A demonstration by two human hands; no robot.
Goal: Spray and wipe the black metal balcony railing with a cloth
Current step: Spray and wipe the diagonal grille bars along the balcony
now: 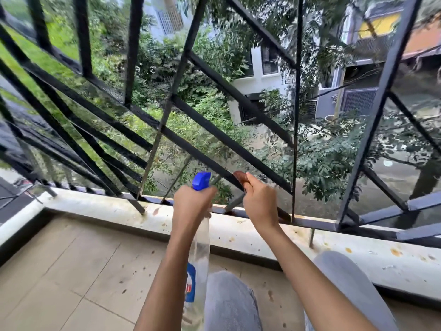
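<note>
**Fingers (250, 183) pinch cloth (239, 177) to railing (143, 116)**

Right hand (260, 204) curls round a brown cloth, pressing it on a low diagonal bar; left hand (193, 203) grips the spray bottle (200, 254) just beside. Most bars above look yet to be wiped.

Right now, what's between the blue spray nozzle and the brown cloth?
In the head view, a black diagonal bar of the railing crosses that gap, with leaves far behind; the nozzle and the cloth do not touch.
</note>
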